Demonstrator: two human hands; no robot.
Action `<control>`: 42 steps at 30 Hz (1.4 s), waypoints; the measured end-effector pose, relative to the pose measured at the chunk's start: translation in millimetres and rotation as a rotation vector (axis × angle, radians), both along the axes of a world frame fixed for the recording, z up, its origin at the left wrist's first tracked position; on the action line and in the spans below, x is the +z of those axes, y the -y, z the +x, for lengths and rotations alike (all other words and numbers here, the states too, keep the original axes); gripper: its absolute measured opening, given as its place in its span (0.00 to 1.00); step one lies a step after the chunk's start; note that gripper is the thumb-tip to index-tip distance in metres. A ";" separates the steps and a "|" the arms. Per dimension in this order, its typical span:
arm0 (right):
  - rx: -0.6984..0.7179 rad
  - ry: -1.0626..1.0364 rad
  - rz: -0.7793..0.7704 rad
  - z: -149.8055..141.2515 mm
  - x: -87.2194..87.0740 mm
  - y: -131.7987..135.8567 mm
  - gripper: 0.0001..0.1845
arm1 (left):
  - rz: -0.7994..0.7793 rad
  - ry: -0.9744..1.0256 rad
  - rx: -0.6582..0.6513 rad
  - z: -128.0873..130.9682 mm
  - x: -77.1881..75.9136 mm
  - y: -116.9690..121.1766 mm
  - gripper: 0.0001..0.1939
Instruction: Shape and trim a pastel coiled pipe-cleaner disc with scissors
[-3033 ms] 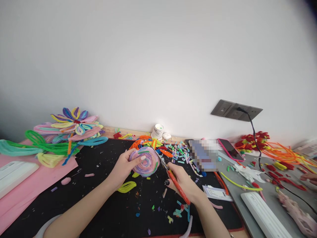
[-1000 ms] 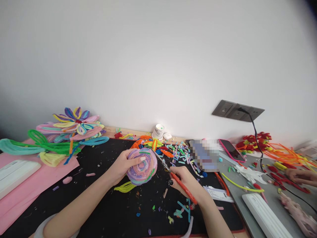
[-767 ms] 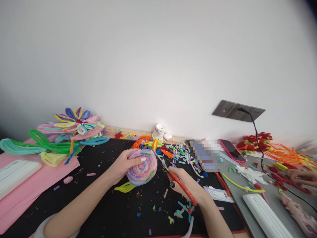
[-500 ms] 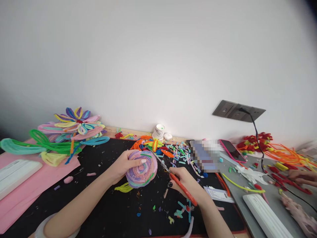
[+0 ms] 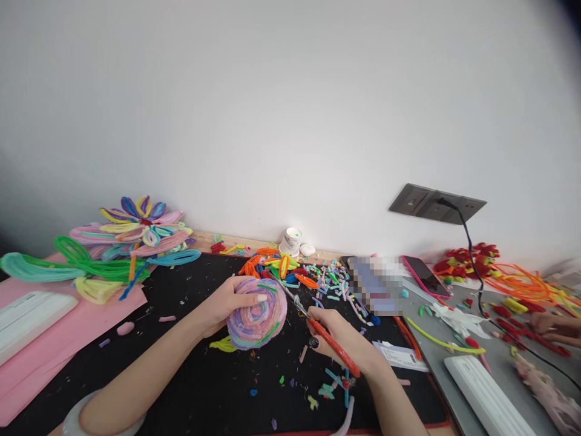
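The left hand (image 5: 231, 306) has its fingers clamped on a coiled disc (image 5: 257, 313) above the black mat's middle; the right hand's (image 5: 333, 336) fingers close round red-handled scissors (image 5: 333, 346) beside it.

Light grey sleeve (image 5: 74, 418), perhaps elbow-length, pale left thumbnail (image 5: 262, 298), dark right-hand nail (image 5: 313, 343)

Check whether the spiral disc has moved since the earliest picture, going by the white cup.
Yes. Against the white cup, the spiral disc, held in the left hand, has shifted toward the person and slightly left.
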State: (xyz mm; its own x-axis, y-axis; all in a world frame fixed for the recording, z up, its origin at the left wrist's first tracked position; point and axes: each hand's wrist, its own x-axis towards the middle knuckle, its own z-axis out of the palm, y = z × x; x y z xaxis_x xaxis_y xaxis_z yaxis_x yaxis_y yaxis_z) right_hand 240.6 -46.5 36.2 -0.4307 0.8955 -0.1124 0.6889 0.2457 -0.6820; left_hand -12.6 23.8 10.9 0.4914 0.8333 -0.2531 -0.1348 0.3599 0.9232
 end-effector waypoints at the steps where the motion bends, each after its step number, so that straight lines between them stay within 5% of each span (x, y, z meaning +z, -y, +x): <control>1: -0.002 0.005 0.005 0.2 -1.8 -0.3 0.17 | -0.001 -0.006 -0.003 -0.1 -0.5 -0.3 0.14; 7: -0.019 -0.081 0.010 2.6 -14.1 -4.3 0.23 | -0.013 -0.017 -0.009 0.0 -1.3 -0.9 0.14; 17: 0.015 -0.029 0.013 -0.8 -1.2 0.5 0.18 | -0.051 0.028 -0.012 -1.0 0.1 0.2 0.15; 42: -0.081 -0.027 0.031 5.4 -11.4 -5.3 0.25 | -0.024 -0.044 -0.145 -2.3 2.0 1.5 0.15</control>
